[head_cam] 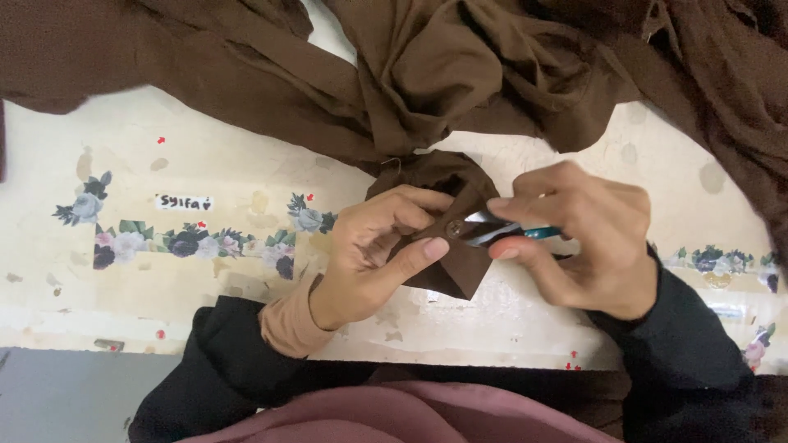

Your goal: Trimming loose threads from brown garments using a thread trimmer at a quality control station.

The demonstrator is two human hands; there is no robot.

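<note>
Pink cloth (pixel 410 418) fills the bottom edge, just below both black-sleeved wrists. Above it, the left hand (pixel 373 254) curls palm-inward, thumb and fingers pinching a folded corner of brown fabric (pixel 447 246) around a small round snap button (pixel 453 231). Directly to its right, the right hand (pixel 579 242) is closed on what looks like small teal-handled snips (pixel 501 230), blades touching the button. Beyond both hands, the remaining fabric lies heaped on a worn flower-stickered table (pixel 164 246).

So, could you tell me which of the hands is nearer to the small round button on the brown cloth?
Left. The left hand pinches the brown cloth around the button, thumb just below it. The right hand holds small scissors beside it.
</note>
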